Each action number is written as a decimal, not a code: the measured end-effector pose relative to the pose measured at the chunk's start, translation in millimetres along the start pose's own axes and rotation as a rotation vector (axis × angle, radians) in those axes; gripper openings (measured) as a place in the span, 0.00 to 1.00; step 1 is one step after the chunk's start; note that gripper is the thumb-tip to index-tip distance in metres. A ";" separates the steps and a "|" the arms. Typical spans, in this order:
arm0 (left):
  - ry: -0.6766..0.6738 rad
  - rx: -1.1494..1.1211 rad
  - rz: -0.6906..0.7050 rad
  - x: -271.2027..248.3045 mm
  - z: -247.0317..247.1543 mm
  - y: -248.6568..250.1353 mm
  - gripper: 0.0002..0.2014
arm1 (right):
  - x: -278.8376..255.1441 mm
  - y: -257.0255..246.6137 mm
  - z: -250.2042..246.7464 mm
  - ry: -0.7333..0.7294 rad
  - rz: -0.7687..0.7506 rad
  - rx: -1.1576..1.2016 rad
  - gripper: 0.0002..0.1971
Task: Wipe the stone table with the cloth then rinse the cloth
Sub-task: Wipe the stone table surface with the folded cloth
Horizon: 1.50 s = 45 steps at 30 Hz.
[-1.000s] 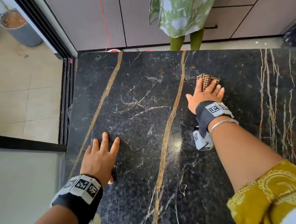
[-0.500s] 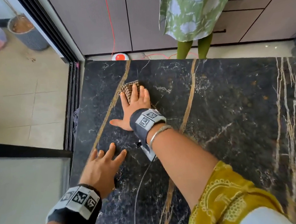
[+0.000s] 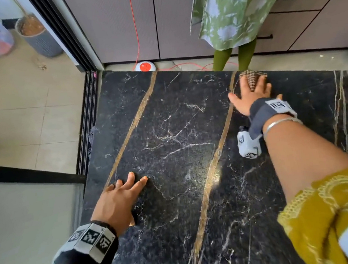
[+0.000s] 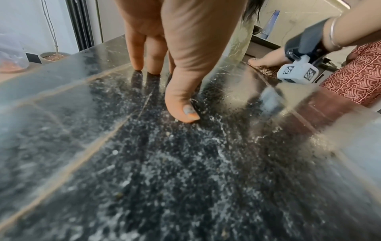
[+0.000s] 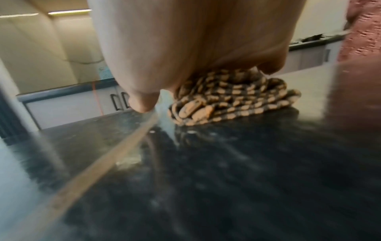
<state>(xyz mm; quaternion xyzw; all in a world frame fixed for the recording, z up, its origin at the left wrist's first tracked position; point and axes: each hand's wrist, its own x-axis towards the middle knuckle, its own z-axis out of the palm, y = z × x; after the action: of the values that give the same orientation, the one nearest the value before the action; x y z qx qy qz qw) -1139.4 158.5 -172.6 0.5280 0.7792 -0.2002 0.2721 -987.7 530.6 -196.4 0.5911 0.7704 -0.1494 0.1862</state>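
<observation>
The wiping step looks to be in hand: the right hand (image 3: 251, 95) presses flat, fingers straight, on the bunched checked cloth (image 3: 251, 79) at the far edge of the table (image 3: 169, 132), just right of a gold vein. The left hand (image 3: 116, 200) rests open-fingered on the near side. Next the cloth probably needs drawing across the unwiped stone, the rinse being undone.

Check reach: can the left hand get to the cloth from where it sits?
Probably yes, with a long stretch. The left hand lies flat near the table's near-left part; the cloth is at the far edge under the right hand. Bare stone lies between, but the right hand covers the cloth.
</observation>
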 end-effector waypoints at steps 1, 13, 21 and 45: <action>-0.005 0.016 0.000 0.7 -0.5 1.1 0.49 | -0.5 6.4 2.6 0.009 0.009 -0.008 0.39; 0.009 0.052 0.019 3.4 1.9 1.2 0.46 | -5.9 -121.4 -1.1 -0.059 -0.354 -0.034 0.50; 0.000 0.027 -0.013 1.9 4.1 3.2 0.48 | -44.2 -188.9 24.1 -0.068 -0.708 -0.157 0.40; 0.267 0.067 -0.221 -63.9 49.9 82.7 0.30 | -342.9 47.7 167.8 -0.163 -0.778 -0.138 0.32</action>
<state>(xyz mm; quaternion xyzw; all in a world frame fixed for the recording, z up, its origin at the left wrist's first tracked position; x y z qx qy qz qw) -1033.0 112.9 -172.5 0.4697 0.8546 -0.1828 0.1249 -843.6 174.0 -186.6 0.2278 0.9276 -0.2030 0.2156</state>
